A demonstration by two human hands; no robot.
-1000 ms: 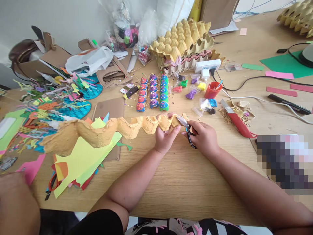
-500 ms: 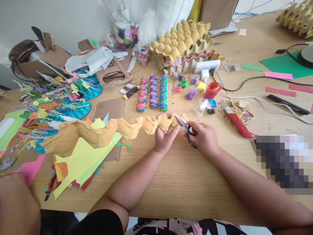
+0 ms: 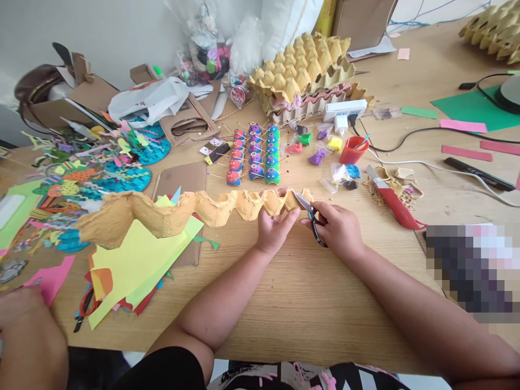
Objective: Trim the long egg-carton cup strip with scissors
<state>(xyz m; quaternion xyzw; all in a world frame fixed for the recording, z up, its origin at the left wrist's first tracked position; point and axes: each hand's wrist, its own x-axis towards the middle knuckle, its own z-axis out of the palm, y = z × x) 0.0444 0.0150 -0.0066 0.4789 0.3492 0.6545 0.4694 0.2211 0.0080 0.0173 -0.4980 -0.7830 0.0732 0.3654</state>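
Note:
A long strip of yellow egg carton [image 3: 215,208] stretches leftward above the table, held near its right end by my left hand [image 3: 276,227], whose thumb presses its lower side. My right hand [image 3: 337,227] is closed round the black handles of a pair of scissors [image 3: 304,202]. The scissor blades lie against the last cup at the strip's right end. Behind the strip stand three rows of painted carton cups with pins, one red and blue [image 3: 235,157], one purple [image 3: 255,151], one green and blue [image 3: 272,154].
Another person's hand [image 3: 30,319] is at the lower left, near coloured paper [image 3: 125,271]. Stacked egg trays [image 3: 300,70] stand at the back. A red cup [image 3: 353,150], a red-handled knife [image 3: 396,203], clay packets and a white cable [image 3: 439,164] lie to the right.
The strip's left end has risen slightly and shifted a little to the right. The other person's hand at the lower left has moved slightly. My hands have hardly moved.

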